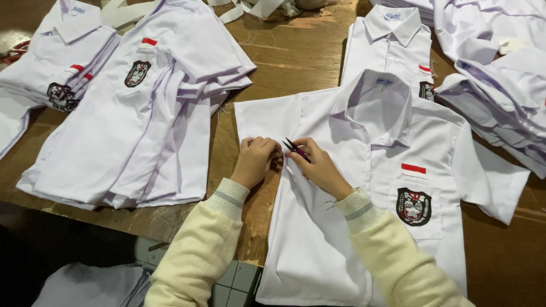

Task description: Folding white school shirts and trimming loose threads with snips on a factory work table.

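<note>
White shirt [318,239]: left hand [254,161] pinches sleeve seam; right hand [319,167] grips thread snips [296,150]; keep fabric taut, cut close

Soft even overhead light, sharp focus, dim lower-left corner

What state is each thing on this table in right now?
Spread shirt: flat, face up.
Left hand: pinching the shirt's sleeve seam.
Right hand: holding thread snips, blades apart.
Left shirt stack: folded, piled.
Right shirt heap: loosely piled.
</note>
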